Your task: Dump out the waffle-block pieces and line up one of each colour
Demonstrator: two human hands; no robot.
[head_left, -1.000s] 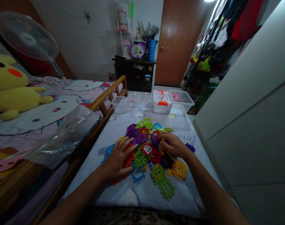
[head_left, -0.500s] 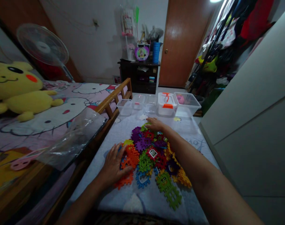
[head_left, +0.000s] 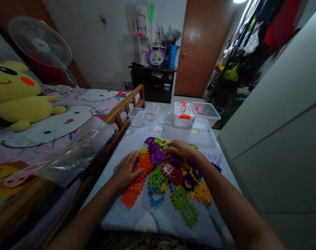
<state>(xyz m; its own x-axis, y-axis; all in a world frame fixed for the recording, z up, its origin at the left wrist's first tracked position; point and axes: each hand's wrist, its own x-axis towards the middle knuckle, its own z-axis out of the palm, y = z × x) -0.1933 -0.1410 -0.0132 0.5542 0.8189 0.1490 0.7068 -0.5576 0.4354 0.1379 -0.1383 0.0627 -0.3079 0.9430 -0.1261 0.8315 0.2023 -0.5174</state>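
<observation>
A heap of colourful notched plastic building pieces lies on the blue cloth-covered table point(head_left: 116, 211). My left hand point(head_left: 127, 169) rests at the heap's left side, fingers stretched out, against the orange pieces point(head_left: 134, 185). My right hand point(head_left: 184, 150) lies over the far right part of the heap, its fingers extended and touching pieces there; the fingertips are partly hidden. Between the hands are purple pieces point(head_left: 158, 157), a red piece with a white window point(head_left: 168, 169) and green pieces point(head_left: 155, 177). Closer to me lie a blue piece point(head_left: 156, 198) and joined green pieces point(head_left: 189, 211).
Clear plastic boxes stand along the far table edge, among them an open one point(head_left: 137, 117), a lidded one with orange clips point(head_left: 184, 114) and a larger one point(head_left: 206, 116). A wooden bed rail point(head_left: 126, 100) borders the left; a white cabinet point(head_left: 280, 121) borders the right.
My right hand has come back toward me and to the right, from the heap's far tip onto its far right part. My left hand stays on the orange pieces. The view has shifted slightly.
</observation>
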